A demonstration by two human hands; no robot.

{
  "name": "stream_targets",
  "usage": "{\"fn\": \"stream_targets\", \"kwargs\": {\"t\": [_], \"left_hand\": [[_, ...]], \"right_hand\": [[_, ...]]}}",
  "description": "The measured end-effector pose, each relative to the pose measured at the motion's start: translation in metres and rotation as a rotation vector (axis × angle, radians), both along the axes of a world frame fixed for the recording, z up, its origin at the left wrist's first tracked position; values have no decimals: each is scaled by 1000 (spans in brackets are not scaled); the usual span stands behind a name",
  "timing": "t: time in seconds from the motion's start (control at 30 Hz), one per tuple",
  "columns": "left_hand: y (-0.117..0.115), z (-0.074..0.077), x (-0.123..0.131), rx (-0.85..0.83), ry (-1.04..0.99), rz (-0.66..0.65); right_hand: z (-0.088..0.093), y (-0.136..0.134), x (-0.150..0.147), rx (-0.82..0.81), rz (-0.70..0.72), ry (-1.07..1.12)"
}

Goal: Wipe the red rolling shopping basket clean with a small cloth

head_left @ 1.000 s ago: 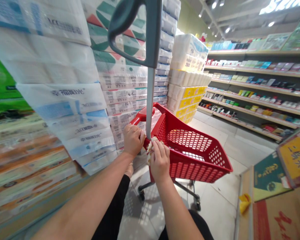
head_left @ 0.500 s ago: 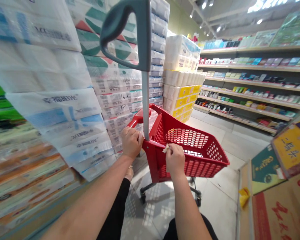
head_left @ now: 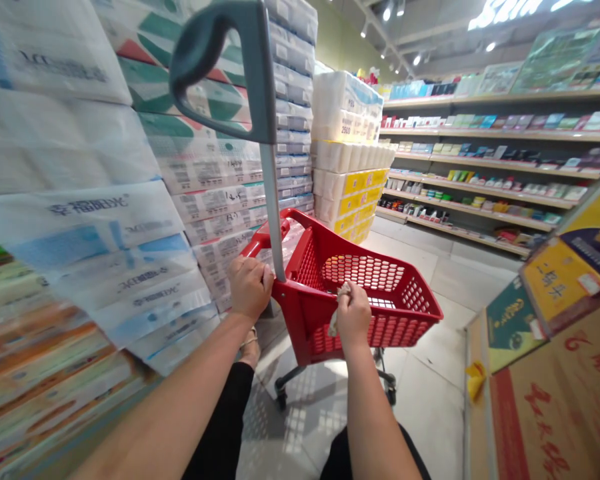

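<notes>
A red plastic shopping cart (head_left: 380,313) with a perforated basket stands on the floor in front of me. A metal pole (head_left: 273,213) rises from its near rim to a grey handle (head_left: 220,60) at the top. My left hand (head_left: 249,288) is closed around the cart's rim at the foot of the pole. My right hand (head_left: 353,315) is closed on a crumpled pale cloth (head_left: 336,319), pressed against the near rim of the basket. The basket looks empty inside.
Tall stacks of wrapped tissue packs (head_left: 130,220) fill the left side. More white and yellow packs (head_left: 353,153) stand behind the cart. Stocked shelves (head_left: 485,167) line the far right. Cardboard boxes (head_left: 550,360) crowd the near right. Grey tiled floor (head_left: 445,400) runs between.
My right hand with the cloth has moved right along the cart's rim, away from the foot of the pole. My left hand has kept its grip.
</notes>
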State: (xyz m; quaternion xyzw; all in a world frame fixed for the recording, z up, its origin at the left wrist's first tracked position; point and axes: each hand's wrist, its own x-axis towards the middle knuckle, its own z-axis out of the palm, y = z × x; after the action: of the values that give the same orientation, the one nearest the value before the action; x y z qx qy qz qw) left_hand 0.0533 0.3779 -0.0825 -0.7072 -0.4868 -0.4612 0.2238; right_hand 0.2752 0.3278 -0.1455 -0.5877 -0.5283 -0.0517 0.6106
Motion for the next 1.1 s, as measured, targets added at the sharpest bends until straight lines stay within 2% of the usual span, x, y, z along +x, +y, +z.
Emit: {"fn": "stream_targets", "kwargs": {"t": [0.07,0.2,0.47,0.53,0.6,0.7,0.73,0.8,0.87,0.9,1.0,1.1], "left_hand": [[0,0,3,21,-2,19],[1,1,4,29,14,12],[10,8,-13,-40,66,-48],[14,11,-16,-84,63,-40],[14,10,-17,-80,15,26],[5,3,-11,49,-131,148],[0,0,-7,99,-141,140],[-9,-4,3,119,8,-33],[-12,-4,16,11,246,-245],[-10,-3,22,-75,328,-283],[4,2,34,-250,375,-196],[20,4,34,-315,401,-113]], "right_hand": [[-2,-2,-7,2,15,-31],[-8,-7,-26,52,66,-232],[-20,-4,22,-68,-81,-217],[-24,-5,25,-51,-25,-234],[-27,-6,23,-22,73,-270],[-31,-6,17,17,187,-315],[-32,-5,14,28,203,-323],[-33,-4,9,47,213,-340],[-34,-3,2,68,198,-362],[-35,-3,-1,79,183,-376],[-42,-5,-8,114,109,-435],[-57,-6,-12,136,54,-523]]}}
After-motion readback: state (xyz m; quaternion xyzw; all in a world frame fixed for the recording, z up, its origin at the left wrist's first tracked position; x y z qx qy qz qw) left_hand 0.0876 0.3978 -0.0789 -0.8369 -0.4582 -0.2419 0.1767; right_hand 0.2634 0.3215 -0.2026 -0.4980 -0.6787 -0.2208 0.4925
